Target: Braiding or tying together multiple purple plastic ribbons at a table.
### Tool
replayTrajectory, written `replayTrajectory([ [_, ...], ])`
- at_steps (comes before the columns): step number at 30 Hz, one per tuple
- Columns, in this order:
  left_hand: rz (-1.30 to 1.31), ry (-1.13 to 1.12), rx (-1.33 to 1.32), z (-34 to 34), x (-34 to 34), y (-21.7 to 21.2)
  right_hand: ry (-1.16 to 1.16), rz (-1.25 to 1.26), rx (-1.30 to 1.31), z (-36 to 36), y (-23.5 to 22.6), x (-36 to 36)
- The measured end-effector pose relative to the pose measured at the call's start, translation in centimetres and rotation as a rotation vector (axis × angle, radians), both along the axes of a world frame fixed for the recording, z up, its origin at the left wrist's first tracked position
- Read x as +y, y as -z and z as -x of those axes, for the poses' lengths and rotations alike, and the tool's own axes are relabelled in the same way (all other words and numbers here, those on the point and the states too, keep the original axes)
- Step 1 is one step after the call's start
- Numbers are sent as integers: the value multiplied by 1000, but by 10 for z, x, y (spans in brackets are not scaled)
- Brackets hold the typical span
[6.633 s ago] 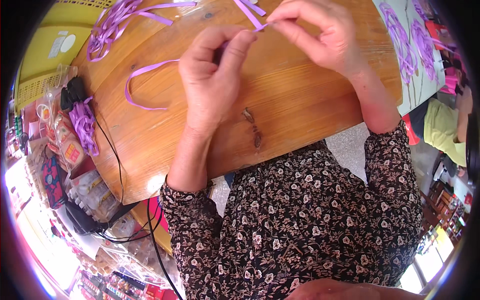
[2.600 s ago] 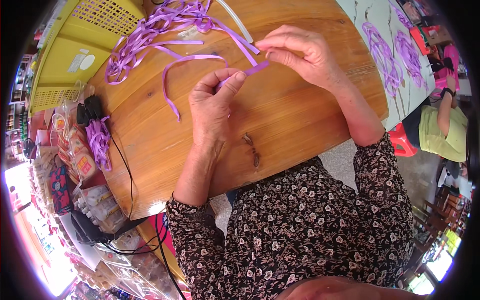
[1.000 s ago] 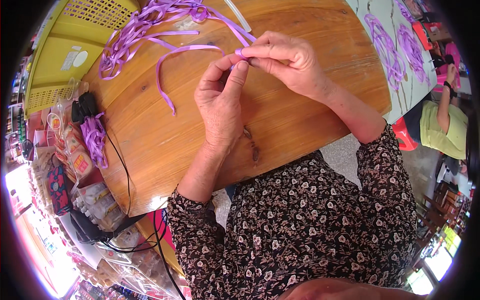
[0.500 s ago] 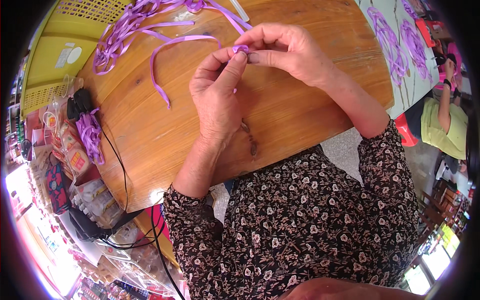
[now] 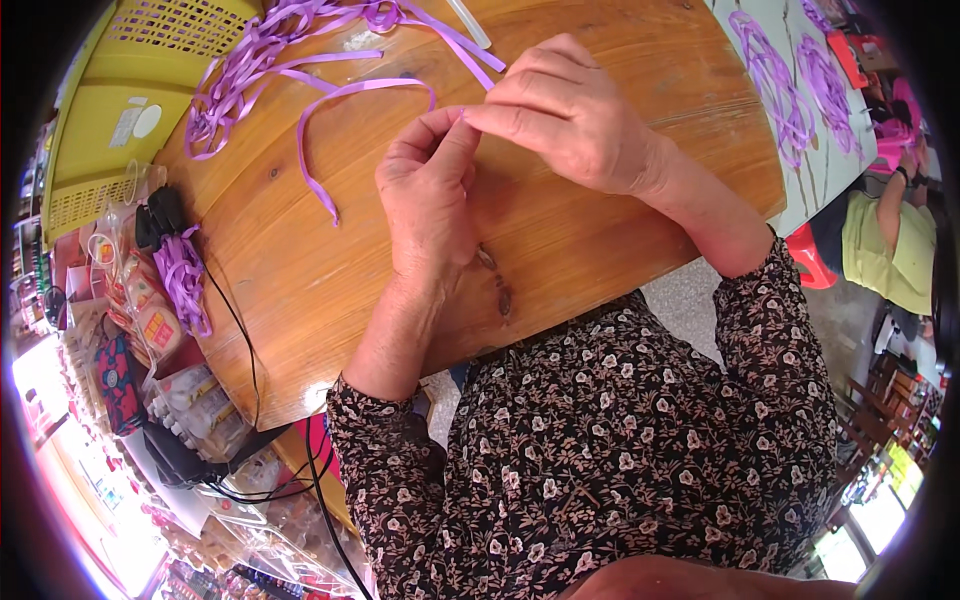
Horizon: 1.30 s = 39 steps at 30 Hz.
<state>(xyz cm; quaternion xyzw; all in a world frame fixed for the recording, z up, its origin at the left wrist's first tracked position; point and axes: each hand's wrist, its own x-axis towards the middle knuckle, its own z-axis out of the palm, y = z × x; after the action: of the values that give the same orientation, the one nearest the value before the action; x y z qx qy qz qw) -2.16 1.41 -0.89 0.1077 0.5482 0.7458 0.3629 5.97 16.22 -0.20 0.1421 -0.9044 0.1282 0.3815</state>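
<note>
Purple ribbon (image 5: 345,88) runs in long loose strands over the wooden table and up to my hands. My left hand (image 5: 430,180) is closed, thumb pressed against the forefinger, pinching a bit of the ribbon that barely shows. Close against it, my right hand (image 5: 570,115) is closed too, its fingertips meeting the left thumb and forefinger. The back of the right hand hides most of the ribbon between them. One loose ribbon tail curves down onto the wood left of my hands.
A yellow plastic basket (image 5: 150,110) stands at the far left. Below it are a purple ribbon bundle (image 5: 182,280), packaged goods and a black cable (image 5: 235,315). More ribbon hanks (image 5: 775,90) lie on a white table at right, where another person in a yellow-green top (image 5: 890,245) sits.
My right hand has turned over, its back now upward, covering the small purple ribbon loop that showed between the fingertips. The left hand has barely moved.
</note>
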Motion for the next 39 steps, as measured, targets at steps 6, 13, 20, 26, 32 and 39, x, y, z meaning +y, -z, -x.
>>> replayTrajectory([
  [6,-92,194,-165,18,-3,6,-100,-64,-34,-1,-4,11],
  [13,-24,301,-160,19,-4,-1,-156,347,-243,-5,-17,25],
  [20,107,241,173,12,-4,-7,-111,126,-227,-4,-29,26],
  [26,68,198,129,9,1,-1,-137,-106,79,5,-1,37],
  [32,-24,115,168,4,1,-3,-215,203,1,3,-3,25],
  [39,-61,76,187,4,1,-3,-272,464,-113,-1,-3,17],
])
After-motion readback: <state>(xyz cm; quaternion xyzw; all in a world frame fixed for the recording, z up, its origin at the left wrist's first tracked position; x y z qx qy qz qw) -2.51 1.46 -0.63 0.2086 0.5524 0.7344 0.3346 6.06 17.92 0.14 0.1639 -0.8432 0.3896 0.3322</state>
